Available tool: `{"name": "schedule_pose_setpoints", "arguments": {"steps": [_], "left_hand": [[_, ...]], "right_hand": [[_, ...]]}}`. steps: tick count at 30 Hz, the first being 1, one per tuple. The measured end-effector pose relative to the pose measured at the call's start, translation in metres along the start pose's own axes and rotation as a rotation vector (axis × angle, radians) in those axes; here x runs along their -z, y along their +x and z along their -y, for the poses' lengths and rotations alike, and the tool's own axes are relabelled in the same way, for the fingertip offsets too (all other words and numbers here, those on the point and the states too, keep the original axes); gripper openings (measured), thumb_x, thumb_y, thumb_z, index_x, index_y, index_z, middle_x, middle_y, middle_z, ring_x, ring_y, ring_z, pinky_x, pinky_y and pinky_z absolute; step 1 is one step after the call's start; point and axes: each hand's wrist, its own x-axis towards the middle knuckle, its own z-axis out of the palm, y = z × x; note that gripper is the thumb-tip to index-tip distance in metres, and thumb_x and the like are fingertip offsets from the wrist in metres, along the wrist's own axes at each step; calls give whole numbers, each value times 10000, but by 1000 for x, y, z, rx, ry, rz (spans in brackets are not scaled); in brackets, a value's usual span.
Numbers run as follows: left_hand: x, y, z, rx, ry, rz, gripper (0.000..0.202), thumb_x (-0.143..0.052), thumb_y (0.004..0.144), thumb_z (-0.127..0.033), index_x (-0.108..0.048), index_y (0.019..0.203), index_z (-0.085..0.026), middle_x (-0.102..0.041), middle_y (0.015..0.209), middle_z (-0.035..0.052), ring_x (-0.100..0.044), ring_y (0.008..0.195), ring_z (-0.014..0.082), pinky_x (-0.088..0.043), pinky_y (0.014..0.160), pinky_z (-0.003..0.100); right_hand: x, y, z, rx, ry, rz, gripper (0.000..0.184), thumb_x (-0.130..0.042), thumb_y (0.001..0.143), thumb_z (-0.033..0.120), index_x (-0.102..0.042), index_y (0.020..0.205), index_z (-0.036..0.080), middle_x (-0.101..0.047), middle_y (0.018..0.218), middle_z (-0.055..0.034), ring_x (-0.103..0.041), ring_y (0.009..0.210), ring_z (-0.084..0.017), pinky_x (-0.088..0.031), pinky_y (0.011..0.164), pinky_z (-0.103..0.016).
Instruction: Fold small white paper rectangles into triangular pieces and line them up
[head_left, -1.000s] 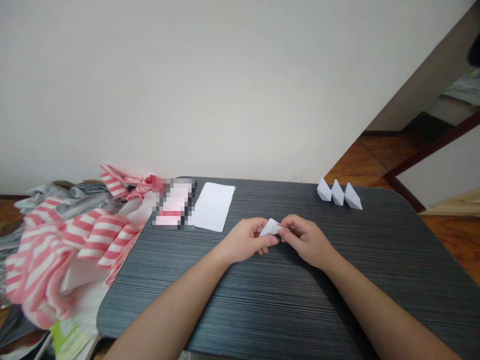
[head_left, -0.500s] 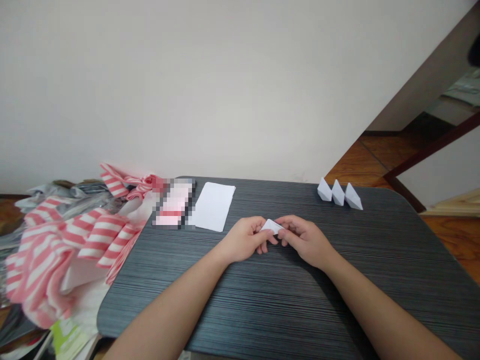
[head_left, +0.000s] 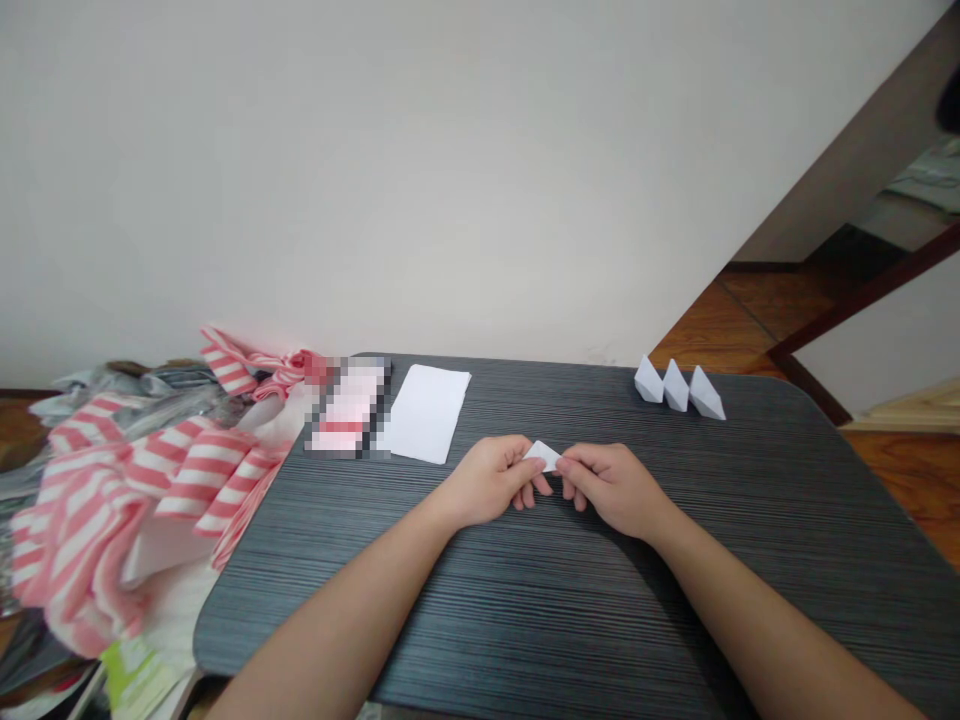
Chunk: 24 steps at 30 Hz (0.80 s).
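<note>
A small folded piece of white paper (head_left: 541, 455) is held between my two hands above the dark table (head_left: 480, 600). My left hand (head_left: 495, 478) pinches its left part, thumb on the near face. At the right corner, my right hand (head_left: 606, 485) grips it between thumb and fingers. The fingers behind the paper are partly hidden. Three folded white paper boats (head_left: 676, 386) stand in a row at the far right of the table. Beyond my left hand lie white paper sheets (head_left: 430, 412).
Left of the sheets is a blurred-out pinkish rectangular object (head_left: 346, 405). Red-and-white striped cloth (head_left: 187, 470) is heaped with other items beside the table's left edge. A pale wall (head_left: 465, 180) rises directly behind the table.
My right hand has shifted slightly down, and its fingers have drawn back from the paper's top edge to its right corner. The left hand has barely moved.
</note>
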Motion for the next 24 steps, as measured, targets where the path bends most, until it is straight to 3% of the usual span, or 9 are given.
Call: {"name": "schedule_pose_setpoints", "arguments": {"steps": [13, 24], "left_hand": [[-2, -2, -5, 15, 87, -3, 248, -506, 837, -339, -598, 781, -116, -666, 733, 56, -554, 534, 84, -443, 476, 189], [-1, -6, -12, 10, 133, 35, 288, -489, 849, -354, -625, 763, -115, -677, 706, 56, -554, 536, 92, -436, 486, 194]], "right_hand": [[0, -2, 4, 11, 26, 0, 303, -442, 910, 279, -543, 646, 171, -580, 534, 19, -550, 441, -89, -421, 490, -201], [-2, -1, 2, 47, 17, 88, 290, -446, 907, 301, -549, 668, 173, -565, 547, 19, -524, 448, -91, -399, 475, -203]]}}
